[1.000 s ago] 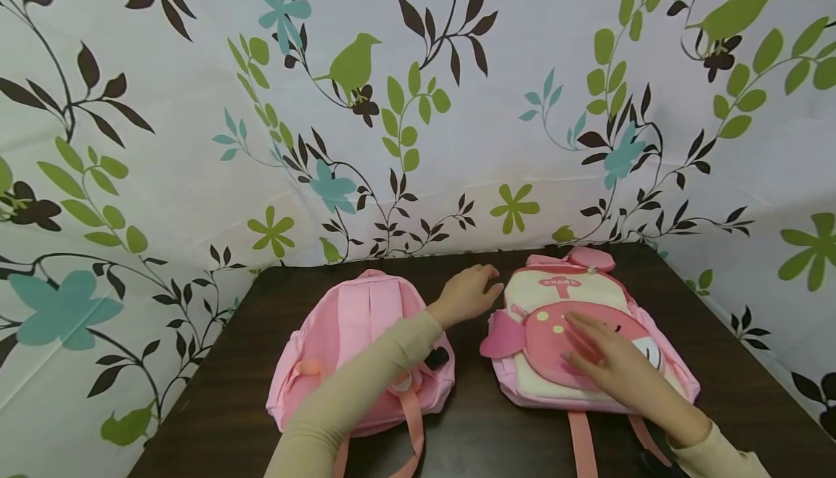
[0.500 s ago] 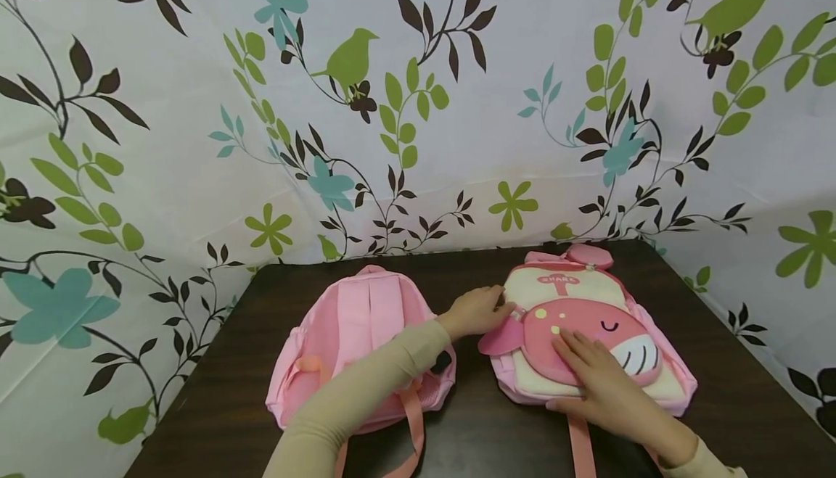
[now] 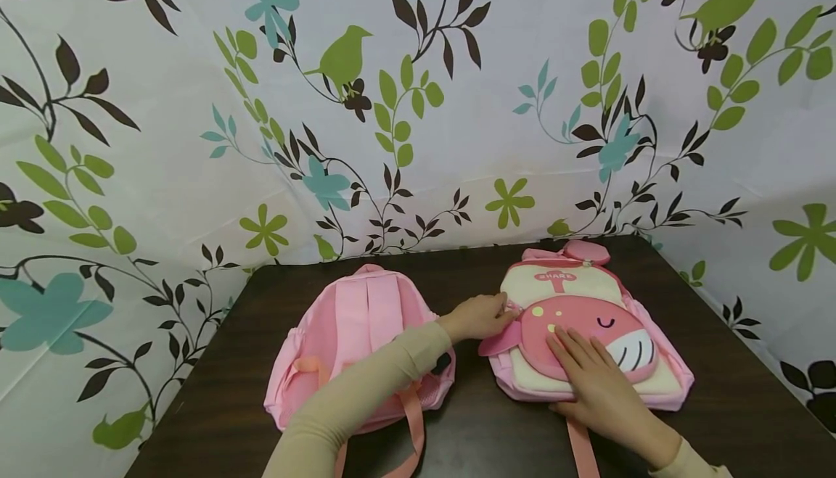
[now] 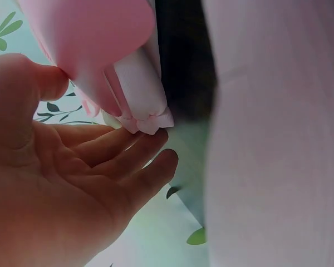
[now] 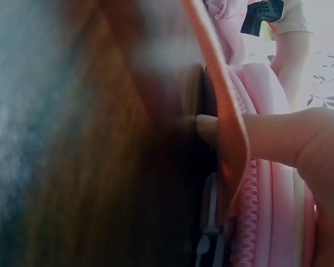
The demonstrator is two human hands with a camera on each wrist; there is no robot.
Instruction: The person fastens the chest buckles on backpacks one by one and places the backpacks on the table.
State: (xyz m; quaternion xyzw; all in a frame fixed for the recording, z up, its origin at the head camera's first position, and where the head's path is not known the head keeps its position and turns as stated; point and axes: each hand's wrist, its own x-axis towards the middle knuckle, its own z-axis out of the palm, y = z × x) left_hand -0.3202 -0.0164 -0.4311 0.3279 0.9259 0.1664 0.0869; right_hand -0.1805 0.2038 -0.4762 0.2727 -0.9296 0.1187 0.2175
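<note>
A pink and cream backpack (image 3: 522,283) with a whale-shaped front pocket (image 3: 575,329) lies face up on the right of the table. At its left side, my left hand (image 3: 480,317) reaches the side pocket (image 4: 142,92); its fingertips touch the gathered hem, and the thumb is against the whale's tail fin (image 4: 106,28). My right hand (image 3: 601,391) rests with straight fingers on the whale and lower front panel. In the right wrist view its thumb (image 5: 278,136) extends across the bag's bottom side, the tip behind an orange strap (image 5: 231,133).
A second pink backpack (image 3: 353,311) lies back side up on the left, partly under my left forearm, its orange strap (image 3: 413,427) trailing forward. The dark wooden table (image 3: 215,362) ends at a patterned cloth backdrop (image 3: 418,101).
My left hand has moved slightly right and down to the right backpack's side. My right hand has come down from above the whale onto the lower front.
</note>
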